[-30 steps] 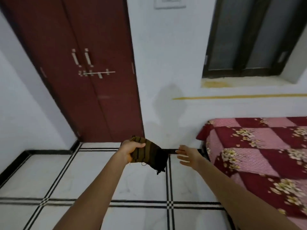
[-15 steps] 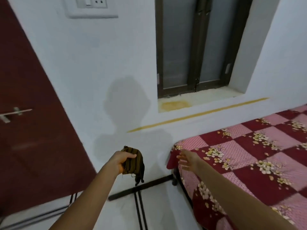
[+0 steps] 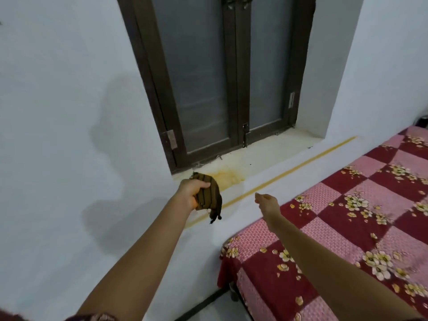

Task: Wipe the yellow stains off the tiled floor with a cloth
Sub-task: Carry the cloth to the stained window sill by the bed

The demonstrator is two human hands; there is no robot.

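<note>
My left hand (image 3: 192,191) grips the bunched cloth (image 3: 209,193), held up at the sill's (image 3: 278,147) near corner; I cannot tell if it touches. The yellow stain (image 3: 228,177) lies just beside it. My right hand (image 3: 266,201) hangs free, fingers loosely curled, holding nothing, near the bed (image 3: 347,228). I judge this the approach, wiping not yet begun. Next I should press the cloth flat onto the stain and rub.
</note>
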